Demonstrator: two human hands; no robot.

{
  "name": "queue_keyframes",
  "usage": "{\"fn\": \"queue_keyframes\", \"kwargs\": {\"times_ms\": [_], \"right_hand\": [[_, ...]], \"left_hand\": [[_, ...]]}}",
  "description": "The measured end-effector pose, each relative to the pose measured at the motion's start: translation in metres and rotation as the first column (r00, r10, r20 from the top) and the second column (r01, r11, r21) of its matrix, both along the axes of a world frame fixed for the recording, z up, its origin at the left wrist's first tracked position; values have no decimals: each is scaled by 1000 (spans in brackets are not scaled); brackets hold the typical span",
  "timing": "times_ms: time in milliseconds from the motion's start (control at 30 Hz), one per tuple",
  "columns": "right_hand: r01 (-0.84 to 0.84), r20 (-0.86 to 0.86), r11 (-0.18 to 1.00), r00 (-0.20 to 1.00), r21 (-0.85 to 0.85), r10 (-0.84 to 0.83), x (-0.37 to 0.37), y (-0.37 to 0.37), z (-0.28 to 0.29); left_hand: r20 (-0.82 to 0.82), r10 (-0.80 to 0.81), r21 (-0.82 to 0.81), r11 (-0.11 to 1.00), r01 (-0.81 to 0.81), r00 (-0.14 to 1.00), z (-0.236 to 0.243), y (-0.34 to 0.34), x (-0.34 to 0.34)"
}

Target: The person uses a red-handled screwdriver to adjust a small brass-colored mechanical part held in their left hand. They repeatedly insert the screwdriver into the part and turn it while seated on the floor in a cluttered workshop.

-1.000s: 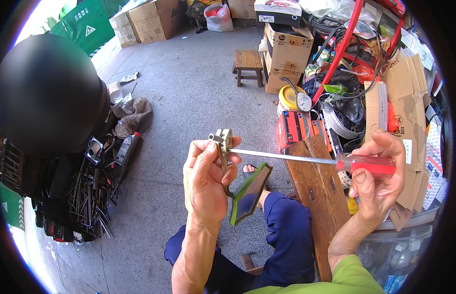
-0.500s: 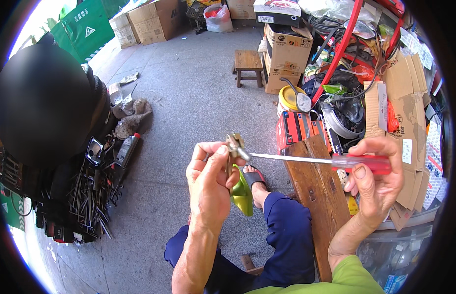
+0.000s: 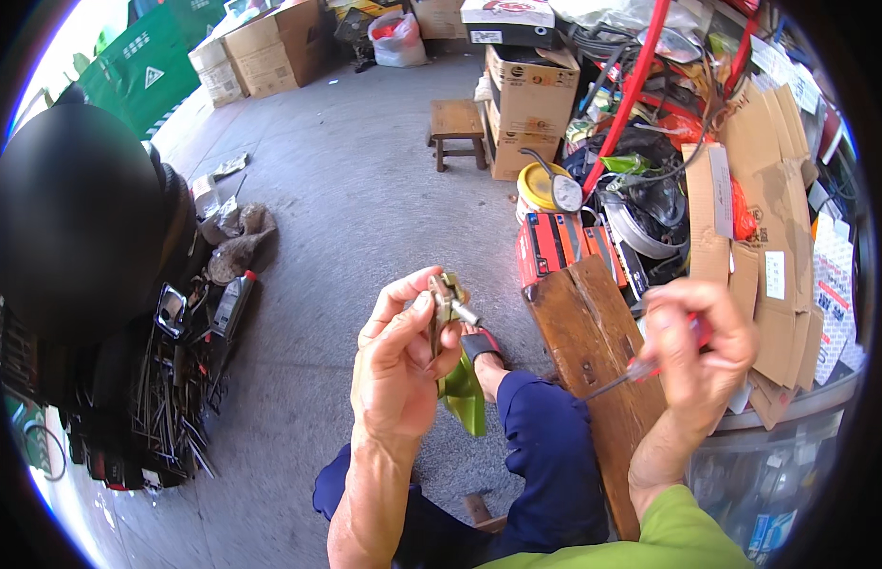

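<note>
Pinched between the fingertips and thumb of my left hand [image 3: 400, 365] is a small brass-coloured metal fitting [image 3: 446, 299] with a silver pin sticking out to the right. Below those fingers hangs a glossy green piece [image 3: 467, 403]; whether it joins the fitting I cannot tell. My right hand [image 3: 699, 346], smeared by motion, is closed round a screwdriver [image 3: 642, 368] with a red see-through handle. Its shaft slants down to the left above the wooden bench [image 3: 607, 346], with the tip well apart from the fitting.
Red battery-like boxes [image 3: 552, 247] and a yellow-lidded bucket [image 3: 541, 185] stand beyond the bench. Cardboard [image 3: 768, 247] leans at the right. A small wooden stool [image 3: 457, 133] stands farther off. Many loose tools [image 3: 180, 398] lie at the left, beside a large dark round shape [image 3: 76, 218].
The screwdriver has come away from the fitting; my right hand has tilted it so the tip points down left. The left hand still holds the fitting. The whole view has shifted slightly.
</note>
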State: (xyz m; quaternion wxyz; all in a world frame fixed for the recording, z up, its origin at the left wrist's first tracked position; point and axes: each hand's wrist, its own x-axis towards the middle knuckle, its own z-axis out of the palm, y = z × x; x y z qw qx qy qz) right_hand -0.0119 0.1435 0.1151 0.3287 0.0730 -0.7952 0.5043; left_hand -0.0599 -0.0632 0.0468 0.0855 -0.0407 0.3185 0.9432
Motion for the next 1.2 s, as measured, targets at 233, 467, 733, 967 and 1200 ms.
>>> {"fn": "queue_keyframes", "kwargs": {"times_ms": [233,467,733,967,1200], "right_hand": [[-237,7,822,962,517,273,-12,-27,-18],[-195,-38,812,966,551,257,-12,-34,-21],[-117,-82,850,979,514,185,-22,-36,-31],[-175,9,876,981,449,192,-28,-37,-29],[45,-113,998,993,46,-39,-13,-7,1]], "left_hand": [[-5,-210,108,972,209,978,-5,9,5],[-95,-180,-28,984,178,979,-4,22,5],[-204,-250,-57,968,243,947,7,23,9],[-110,-200,-267,949,165,974,1,21,16],[-139,-134,-47,991,129,981,1,3,7]]}}
